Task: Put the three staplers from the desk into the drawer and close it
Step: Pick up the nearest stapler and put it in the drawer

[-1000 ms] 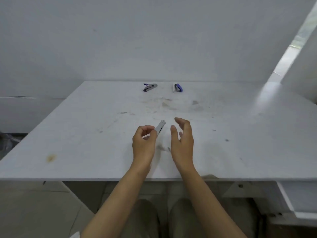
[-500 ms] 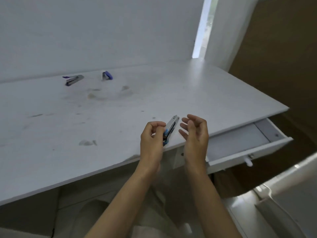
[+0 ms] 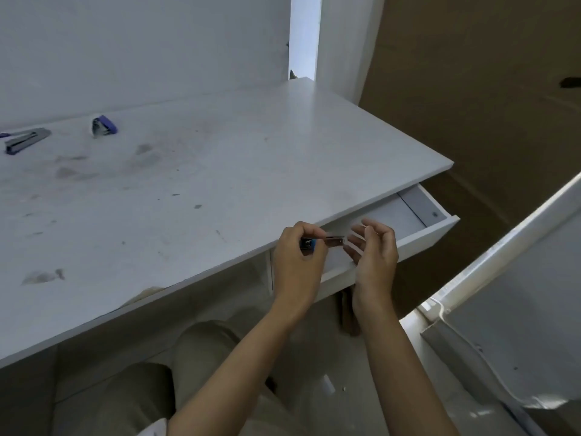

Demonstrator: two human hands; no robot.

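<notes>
Both hands have moved past the counter (image 3: 220, 184) edge over the open drawer (image 3: 421, 237); left hand (image 3: 298, 256) grip grasping 1 stapler (image 3: 323, 242), right hand (image 3: 374, 253) released beside it; 2 staplers (image 3: 26, 143) far behind.

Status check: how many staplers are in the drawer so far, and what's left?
None visibly in yet. The drawer is open, and its visible part looks bare. In hand: the left hand has its grip on one stapler at the drawer's edge, while the right hand is open beside it. Left: two staplers at the desk's far side, the grey one and the blue-topped one, then closing.
</notes>
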